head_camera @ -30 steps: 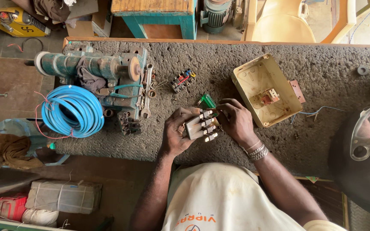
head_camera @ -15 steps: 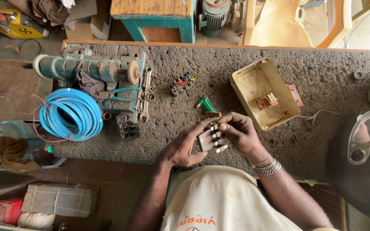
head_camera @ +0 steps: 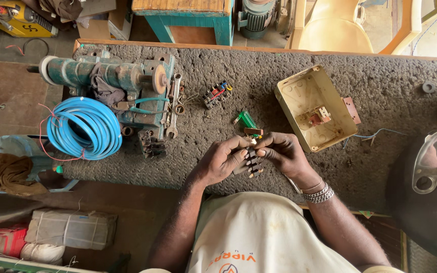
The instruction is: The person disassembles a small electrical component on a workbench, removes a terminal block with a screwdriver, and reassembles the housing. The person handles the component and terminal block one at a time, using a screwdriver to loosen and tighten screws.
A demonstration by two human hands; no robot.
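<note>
Both hands close on the terminal block (head_camera: 251, 162): my left hand (head_camera: 223, 161) cradles it from below, my right hand (head_camera: 279, 151) pinches its upper end with the fingertips. It sits just above the worktop (head_camera: 380, 91), in front of my chest. A moment ago it lay flatter, its pale face and screws turned up to me; now it is rolled edge-on, so I judge I am working on its side. A green screwdriver (head_camera: 246, 120) lies just beyond, the open cream box (head_camera: 292, 101) to the right, the blue cable coil (head_camera: 82, 129) well left.
</note>
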